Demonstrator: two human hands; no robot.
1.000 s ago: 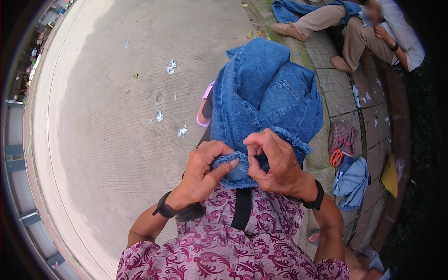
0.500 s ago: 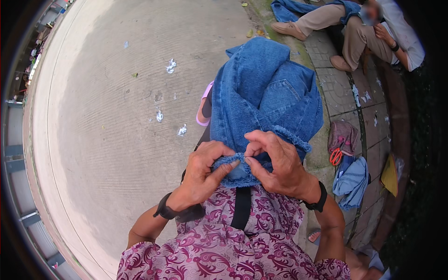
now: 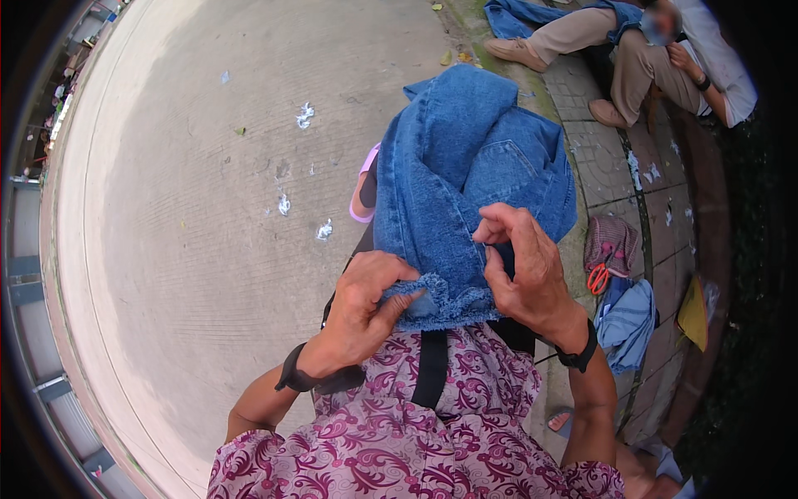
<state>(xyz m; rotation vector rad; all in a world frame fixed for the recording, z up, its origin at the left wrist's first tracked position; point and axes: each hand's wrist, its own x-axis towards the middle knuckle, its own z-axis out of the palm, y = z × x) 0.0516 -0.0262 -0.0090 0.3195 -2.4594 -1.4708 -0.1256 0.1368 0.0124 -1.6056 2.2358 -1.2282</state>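
Blue denim jeans (image 3: 449,158) lie bunched over my lap, with a back pocket showing on the right. Their frayed hem (image 3: 453,306) is turned toward me. My left hand (image 3: 363,295) pinches this fringed edge between thumb and fingers. Up and to the right of the hem, my right hand (image 3: 532,274) hovers over the denim. Its thumb and forefinger are drawn close together; anything between the tips, such as a thread, is too fine to make out.
On the paving at right are orange-handled scissors (image 3: 598,279), a checked cloth bag (image 3: 611,244), a light blue denim piece (image 3: 628,324) and a yellow object (image 3: 693,314). White-blue lint tufts (image 3: 305,116) dot the concrete. Another person (image 3: 665,71) sits at upper right with denim.
My right hand has pulled away from the hem, up and to the right. My left hand keeps its pinch in nearly the same spot.
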